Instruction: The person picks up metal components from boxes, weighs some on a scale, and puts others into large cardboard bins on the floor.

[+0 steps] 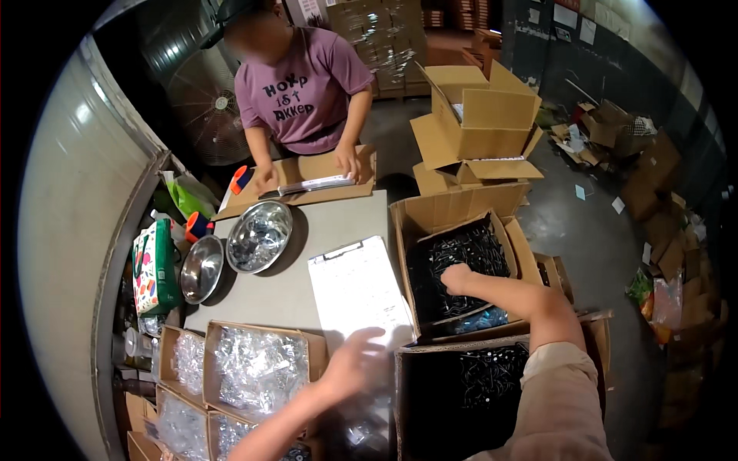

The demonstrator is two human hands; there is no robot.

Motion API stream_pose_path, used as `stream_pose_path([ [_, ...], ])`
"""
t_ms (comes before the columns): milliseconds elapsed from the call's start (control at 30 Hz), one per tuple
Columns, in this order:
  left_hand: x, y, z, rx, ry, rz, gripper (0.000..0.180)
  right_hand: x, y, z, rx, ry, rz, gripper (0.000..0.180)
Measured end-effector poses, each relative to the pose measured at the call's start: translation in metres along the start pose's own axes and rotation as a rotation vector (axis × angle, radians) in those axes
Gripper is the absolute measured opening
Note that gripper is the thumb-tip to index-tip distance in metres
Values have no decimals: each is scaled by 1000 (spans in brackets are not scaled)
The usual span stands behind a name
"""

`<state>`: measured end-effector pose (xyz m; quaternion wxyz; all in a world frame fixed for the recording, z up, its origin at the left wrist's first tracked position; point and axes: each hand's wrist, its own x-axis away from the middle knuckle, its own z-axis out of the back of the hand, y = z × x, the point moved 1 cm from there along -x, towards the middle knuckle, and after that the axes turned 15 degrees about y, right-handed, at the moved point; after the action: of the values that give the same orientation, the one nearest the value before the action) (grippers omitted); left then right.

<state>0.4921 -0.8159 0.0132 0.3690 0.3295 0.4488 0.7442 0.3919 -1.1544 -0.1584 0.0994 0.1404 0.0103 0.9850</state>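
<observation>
- Head view: the right hand (456, 279) reaches down into an open cardboard box (410, 230) just right of the bench (338, 219), touching the loose black parts (473, 250) piled inside.
- Its grip is curled with the fingers turned down; I cannot tell whether any piece is caught in it.
- The left hand (350, 369) hangs over the near end of a clipboard with paper (350, 280); its grip looks partly open, but blur hides whether it holds anything.
- The black parts look thin and tangled, so pinching a few from the top and lifting slowly should work better than digging deep.
- Keeping the wrist clear of the box's flaps and the blue plastic (486, 319) by the near wall would likely avoid snags.
- The left grip would probably serve best close to the box, relaxed, away from the cartons of clear packets (265, 357).
- Across the bench, a co-worker (307, 84) handles a long, pale item (317, 184).
</observation>
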Motion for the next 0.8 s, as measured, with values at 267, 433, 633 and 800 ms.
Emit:
stream_pose_path([
  [267,21,-11,6,246,53,232,30,16,48,40,-230,120,-14,18],
  [433,20,-23,4,138,140,178,33,9,56,85,-292,326,-350,24],
  [633,8,-42,-19,-936,-3,-195,59,11,40,70,-118,151,-271,25],
  [800,-14,-40,-43,-877,-245,169,92,19,2,33,-568,-363,-492,26],
])
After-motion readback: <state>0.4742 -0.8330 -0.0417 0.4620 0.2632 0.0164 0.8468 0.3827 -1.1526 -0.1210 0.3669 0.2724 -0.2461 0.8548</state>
